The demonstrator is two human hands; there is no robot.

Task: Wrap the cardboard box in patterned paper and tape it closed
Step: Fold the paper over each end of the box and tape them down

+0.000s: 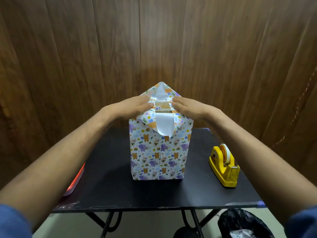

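Brown cardboard still shows in a small gap on top of the box [157, 152], which stands tall in the middle of the black counter [106, 186]. Patterned paper [173, 152] covers its sides. The left hand [135, 104] and right hand [187, 107] lie flat on top, one on each side of the gap, fingers straight and close together, pressing the side folds down and pinching nothing. Two pointed flaps are loose: one sticks up on the far side [161, 89], one hangs over the near edge [163, 124]. Both run near to far, right between the hands, so either hand is just as close. I think those flaps get folded next. The yellow tape holder [224, 167] sits on the right, nearer the right hand, with open room around it.
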